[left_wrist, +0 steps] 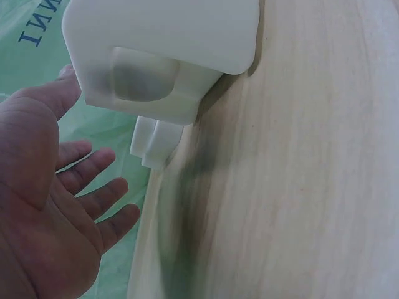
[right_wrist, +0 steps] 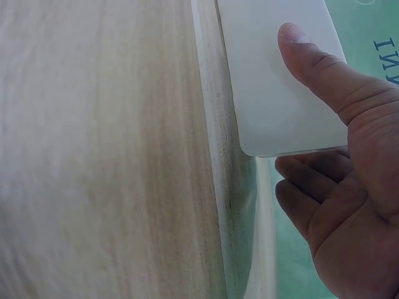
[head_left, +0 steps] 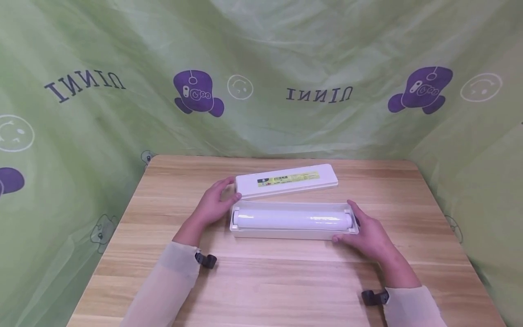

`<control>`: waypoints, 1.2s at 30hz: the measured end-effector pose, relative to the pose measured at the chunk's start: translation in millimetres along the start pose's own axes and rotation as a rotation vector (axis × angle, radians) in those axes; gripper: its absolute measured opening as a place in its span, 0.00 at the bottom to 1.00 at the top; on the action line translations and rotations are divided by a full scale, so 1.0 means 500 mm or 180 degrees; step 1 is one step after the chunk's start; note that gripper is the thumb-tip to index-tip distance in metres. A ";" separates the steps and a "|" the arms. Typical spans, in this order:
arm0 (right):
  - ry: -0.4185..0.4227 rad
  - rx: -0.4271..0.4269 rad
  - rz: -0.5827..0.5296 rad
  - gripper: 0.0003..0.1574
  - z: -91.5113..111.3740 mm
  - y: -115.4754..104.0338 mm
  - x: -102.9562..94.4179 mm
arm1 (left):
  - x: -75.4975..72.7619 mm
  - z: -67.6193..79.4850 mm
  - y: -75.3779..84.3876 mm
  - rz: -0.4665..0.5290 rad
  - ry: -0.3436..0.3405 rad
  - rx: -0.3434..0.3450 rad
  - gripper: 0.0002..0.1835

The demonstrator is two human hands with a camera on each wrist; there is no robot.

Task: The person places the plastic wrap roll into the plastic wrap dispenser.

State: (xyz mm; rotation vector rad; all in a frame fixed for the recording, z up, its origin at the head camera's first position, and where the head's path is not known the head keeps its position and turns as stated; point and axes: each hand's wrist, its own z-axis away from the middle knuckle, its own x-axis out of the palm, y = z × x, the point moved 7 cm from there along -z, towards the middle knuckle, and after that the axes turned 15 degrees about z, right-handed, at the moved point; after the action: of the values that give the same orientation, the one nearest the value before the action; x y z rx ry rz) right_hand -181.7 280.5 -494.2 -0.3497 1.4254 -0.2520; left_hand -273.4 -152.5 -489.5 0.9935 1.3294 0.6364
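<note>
A long white cling film box (head_left: 282, 234) lies lidless on the table, a shiny roll of cling film (head_left: 292, 220) inside it. Behind it rests its white lid (head_left: 286, 180), slightly slanted, with a yellow-green label on top. My right hand (head_left: 369, 234) grips the box's right end, thumb on the front wall (right_wrist: 280, 93) and fingers round the back. At the lid's left end is my left hand (head_left: 215, 202), its fingers spread and relaxed. In the left wrist view the box's end (left_wrist: 143, 75) hides part of the left thumb; whether it touches the lid I cannot tell.
The wood-grain table (head_left: 278, 281) has its far edge close behind the lid. A green printed curtain (head_left: 261, 122) hangs behind and at both sides. Dark wrist devices (head_left: 206, 260) sit at both sleeve cuffs.
</note>
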 end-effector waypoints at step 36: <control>0.0045 -0.0004 -0.0002 0.78 -0.002 0.003 0.004 | 0.006 -0.061 -0.040 -0.0110 -0.0028 -0.0100 0.52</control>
State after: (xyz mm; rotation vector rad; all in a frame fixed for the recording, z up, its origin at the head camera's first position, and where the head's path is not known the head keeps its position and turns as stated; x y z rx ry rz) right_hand -182.4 281.2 -496.6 -0.3499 1.4394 -0.2546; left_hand -305.8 -152.4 -506.9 0.9451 1.3224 0.6243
